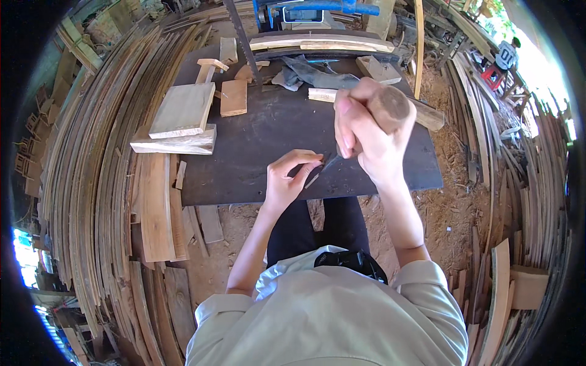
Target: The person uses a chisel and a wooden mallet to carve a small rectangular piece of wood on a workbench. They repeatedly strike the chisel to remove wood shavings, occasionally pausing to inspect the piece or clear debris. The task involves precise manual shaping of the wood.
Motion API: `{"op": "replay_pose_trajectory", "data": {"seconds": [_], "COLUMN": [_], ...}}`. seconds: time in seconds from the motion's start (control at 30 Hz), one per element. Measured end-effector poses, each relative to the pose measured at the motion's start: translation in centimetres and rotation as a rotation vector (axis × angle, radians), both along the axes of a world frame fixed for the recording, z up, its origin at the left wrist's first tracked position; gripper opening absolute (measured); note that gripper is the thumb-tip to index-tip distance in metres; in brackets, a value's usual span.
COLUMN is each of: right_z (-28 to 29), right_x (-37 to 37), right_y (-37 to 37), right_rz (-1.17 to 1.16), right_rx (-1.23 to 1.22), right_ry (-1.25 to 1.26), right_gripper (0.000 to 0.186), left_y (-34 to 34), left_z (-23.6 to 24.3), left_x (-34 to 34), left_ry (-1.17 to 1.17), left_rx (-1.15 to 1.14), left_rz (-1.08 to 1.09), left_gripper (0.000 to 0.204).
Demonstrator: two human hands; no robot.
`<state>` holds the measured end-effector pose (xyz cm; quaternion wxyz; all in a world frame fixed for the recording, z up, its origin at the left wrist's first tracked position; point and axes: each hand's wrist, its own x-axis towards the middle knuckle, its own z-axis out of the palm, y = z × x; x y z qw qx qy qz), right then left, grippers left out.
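Note:
My right hand (363, 131) is closed around a thick wooden handle (392, 108) held upright over the dark tabletop (244, 140). A narrow metal blade (331, 163) slants from below that hand toward my left hand (287, 177). The fingers of my left hand are pinched near the blade at the front of the table, on a small thin strip (313, 178) that is too small to make out clearly. Whether blade and strip touch, I cannot tell.
Wooden blocks (177, 110) lie at the left and boards (320, 43) along the back, beside a grey cloth (311, 73) and blue machine (293, 15). Long plank stacks (91, 183) flank the table. Another person (505, 56) is at the far upper right.

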<state>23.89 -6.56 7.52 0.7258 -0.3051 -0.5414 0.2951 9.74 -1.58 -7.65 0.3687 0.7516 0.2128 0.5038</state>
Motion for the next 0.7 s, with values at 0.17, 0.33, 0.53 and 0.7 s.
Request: {"op": "replay_pose_trajectory", "data": {"seconds": [0.17,0.33,0.53,0.7], "right_z": [-0.2,0.4,-0.9,-1.1], "right_x": [0.2,-0.1,-0.3,0.3], "right_y": [-0.1,-0.4,0.8,0.6], "right_rz": [-0.052,-0.013,-0.037,-0.062], "right_rx": [0.022,0.065,-0.057,-0.023], "right_ry": [0.021,0.032,0.009,0.010], "right_gripper": [0.011,0.010,0.011,0.014], "left_y": [0.2,0.4,0.6,0.5], "left_z": [0.3,-0.3,0.0,0.2], "left_x": [0.2,-0.1,0.1,0.1], "left_ry": [-0.006,-0.030,-0.030,-0.030], "left_rx": [-0.011,-0.047,-0.004,-0.072], "left_rz": [-0.015,-0.023,-0.018,-0.044], "left_gripper": [0.013,0.014,0.014,0.012]}}
